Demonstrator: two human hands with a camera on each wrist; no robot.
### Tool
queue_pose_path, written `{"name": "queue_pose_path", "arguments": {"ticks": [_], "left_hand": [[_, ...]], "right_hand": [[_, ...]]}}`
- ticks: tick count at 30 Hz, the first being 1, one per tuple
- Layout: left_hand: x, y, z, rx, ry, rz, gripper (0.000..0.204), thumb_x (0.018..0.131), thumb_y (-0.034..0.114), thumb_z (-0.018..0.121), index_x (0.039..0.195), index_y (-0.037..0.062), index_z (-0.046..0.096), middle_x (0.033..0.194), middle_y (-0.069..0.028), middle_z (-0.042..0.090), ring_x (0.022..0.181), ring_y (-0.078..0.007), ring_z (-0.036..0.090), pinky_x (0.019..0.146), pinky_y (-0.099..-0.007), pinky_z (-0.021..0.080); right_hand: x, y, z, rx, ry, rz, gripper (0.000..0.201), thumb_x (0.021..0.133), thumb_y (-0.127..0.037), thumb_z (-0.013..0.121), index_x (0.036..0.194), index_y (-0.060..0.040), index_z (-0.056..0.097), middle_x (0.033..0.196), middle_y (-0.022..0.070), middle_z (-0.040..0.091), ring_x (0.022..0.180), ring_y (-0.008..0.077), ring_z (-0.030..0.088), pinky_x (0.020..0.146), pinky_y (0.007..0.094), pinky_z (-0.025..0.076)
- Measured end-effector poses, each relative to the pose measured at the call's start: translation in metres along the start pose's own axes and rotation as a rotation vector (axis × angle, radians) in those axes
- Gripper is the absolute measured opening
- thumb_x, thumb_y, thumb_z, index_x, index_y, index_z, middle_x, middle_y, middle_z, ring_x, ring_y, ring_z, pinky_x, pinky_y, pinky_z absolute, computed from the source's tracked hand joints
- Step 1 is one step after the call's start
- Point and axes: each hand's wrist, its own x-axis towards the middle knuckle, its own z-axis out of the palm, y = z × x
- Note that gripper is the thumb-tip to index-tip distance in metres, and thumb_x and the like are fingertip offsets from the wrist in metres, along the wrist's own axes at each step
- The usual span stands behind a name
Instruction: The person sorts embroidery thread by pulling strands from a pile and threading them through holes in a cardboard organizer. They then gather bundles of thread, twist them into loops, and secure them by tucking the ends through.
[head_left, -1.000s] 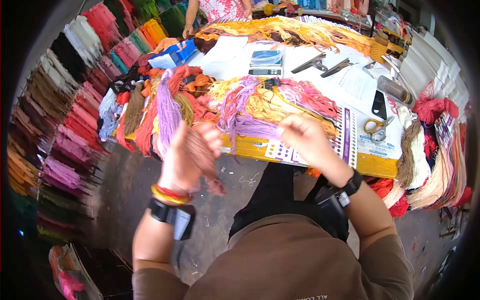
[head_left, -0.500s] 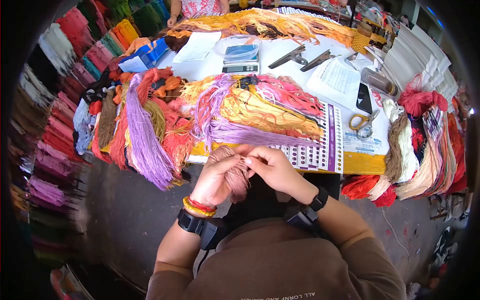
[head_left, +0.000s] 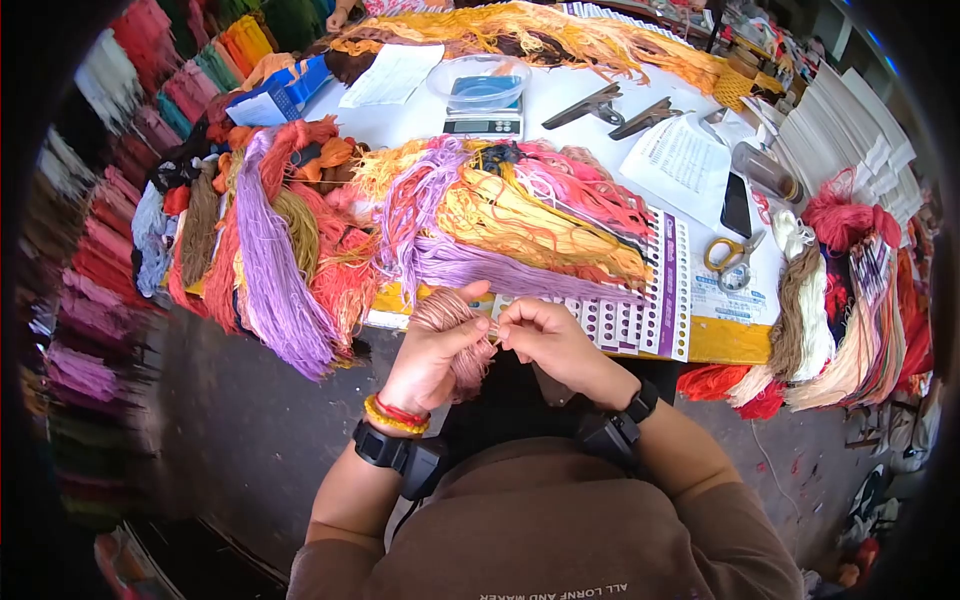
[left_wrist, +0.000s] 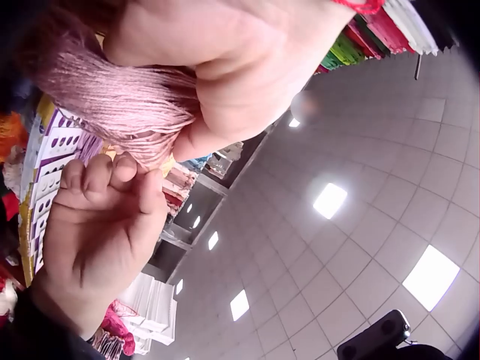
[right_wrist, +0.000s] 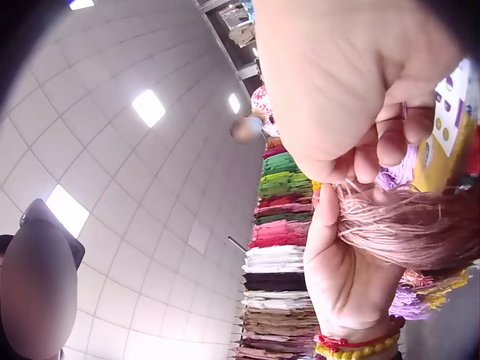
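Clearly, the left hand (head_left: 422, 362) grips the pink skein (head_left: 437, 313) before the bench (head_left: 732, 343) edge, while the right hand (head_left: 556, 347) pinches strands at its end — a steady hold and a light, even pull should avoid snags.

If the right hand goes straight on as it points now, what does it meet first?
Probably the pink yarn in the left hand; the right hand seems to pinch its edge.
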Motion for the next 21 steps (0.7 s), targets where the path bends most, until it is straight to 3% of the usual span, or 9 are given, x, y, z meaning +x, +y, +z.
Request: {"name": "queue_pose_path", "arguments": {"ticks": [9, 11, 12, 14, 15, 16, 19, 20, 21], "left_hand": [[0.004, -0.002, -0.003, 0.025, -0.014, -0.028, 0.030, 0.082, 0.002, 0.059, 0.111, -0.0026, 0.053, 0.077, -0.0049, 0.060, 0.074, -0.0120, 0.059, 0.067, -0.0241, 0.049], [0.006, -0.004, -0.012, 0.021, -0.096, -0.051, 0.032, 0.086, 0.014, 0.056, 0.112, -0.0027, 0.051, 0.061, 0.0007, 0.048, 0.057, -0.0091, 0.049, 0.065, -0.0289, 0.047], [0.007, -0.005, -0.018, 0.019, -0.096, -0.052, 0.032, 0.086, 0.014, 0.056, 0.112, -0.0027, 0.051, 0.061, 0.0007, 0.048, 0.057, -0.0091, 0.049, 0.065, -0.0289, 0.047], [0.005, -0.006, -0.039, -0.106, -0.311, -0.184, 0.025, 0.087, 0.020, 0.054, 0.100, -0.0010, 0.057, 0.053, 0.0041, 0.040, 0.048, -0.0066, 0.041, 0.062, -0.0271, 0.049], [0.005, -0.008, -0.050, -0.107, -0.310, -0.182, 0.025, 0.087, 0.020, 0.054, 0.100, -0.0010, 0.057, 0.053, 0.0041, 0.040, 0.048, -0.0066, 0.041, 0.062, -0.0271, 0.049], [0.003, -0.010, -0.061, -0.192, -0.278, -0.118, 0.023, 0.088, 0.022, 0.053, 0.096, 0.0004, 0.057, 0.052, 0.0052, 0.036, 0.045, -0.0060, 0.037, 0.059, -0.0268, 0.048], [-0.007, 0.007, -0.092, -0.365, -0.031, 0.048, 0.018, 0.089, 0.021, 0.052, 0.089, 0.0035, 0.056, 0.052, 0.0077, 0.029, 0.042, -0.0034, 0.030, 0.051, -0.0217, 0.041], [-0.009, 0.016, -0.113, -0.427, 0.055, 0.102, 0.017, 0.090, 0.019, 0.050, 0.090, 0.0025, 0.055, 0.052, 0.0080, 0.029, 0.044, -0.0027, 0.029, 0.049, -0.0209, 0.037], [-0.013, 0.028, -0.134, -0.533, 0.084, 0.173, 0.019, 0.091, 0.018, 0.047, 0.092, 0.0004, 0.054, 0.053, 0.0079, 0.028, 0.045, -0.0025, 0.028, 0.048, -0.0203, 0.034]], "right_hand": [[0.003, 0.004, -0.003, 0.119, 0.026, 0.047, 0.009, 0.088, -0.012, 0.051, 0.087, -0.0046, 0.056, 0.080, -0.0008, 0.058, 0.061, 0.0051, 0.048, 0.054, 0.0188, 0.039], [0.007, 0.012, -0.004, 0.046, 0.114, -0.213, 0.011, 0.088, -0.014, 0.050, 0.087, -0.0046, 0.055, 0.083, 0.0037, 0.056, 0.058, 0.0071, 0.050, 0.052, 0.0217, 0.039], [0.005, 0.006, -0.007, 0.045, 0.114, -0.212, 0.011, 0.088, -0.014, 0.050, 0.087, -0.0046, 0.055, 0.083, 0.0037, 0.056, 0.058, 0.0071, 0.050, 0.052, 0.0217, 0.039], [-0.005, -0.022, -0.021, 0.725, -0.049, -0.026, 0.011, 0.087, -0.014, 0.048, 0.083, -0.0047, 0.052, 0.090, 0.0065, 0.057, 0.054, 0.0080, 0.047, 0.050, 0.0224, 0.038], [-0.012, -0.031, -0.030, 0.807, -0.057, -0.032, 0.012, 0.084, -0.015, 0.050, 0.077, -0.0054, 0.049, 0.084, 0.0067, 0.055, 0.049, 0.0082, 0.041, 0.046, 0.0231, 0.035], [-0.015, -0.038, -0.044, 0.920, -0.245, -0.140, 0.014, 0.083, -0.016, 0.051, 0.074, -0.0067, 0.046, 0.074, 0.0044, 0.050, 0.045, 0.0078, 0.036, 0.042, 0.0232, 0.033], [-0.048, -0.057, -0.101, 0.692, -0.072, -0.179, 0.015, 0.082, -0.018, 0.052, 0.075, -0.0069, 0.045, 0.061, -0.0001, 0.039, 0.043, 0.0079, 0.034, 0.038, 0.0220, 0.030], [-0.062, -0.060, -0.136, 0.446, 0.088, -0.176, 0.013, 0.084, -0.015, 0.048, 0.075, -0.0068, 0.046, 0.062, -0.0004, 0.039, 0.048, 0.0079, 0.035, 0.041, 0.0219, 0.031], [-0.072, -0.060, -0.174, -0.075, 0.253, -0.469, 0.012, 0.086, -0.010, 0.042, 0.075, -0.0072, 0.045, 0.063, -0.0007, 0.040, 0.055, 0.0073, 0.039, 0.046, 0.0216, 0.032]]}}
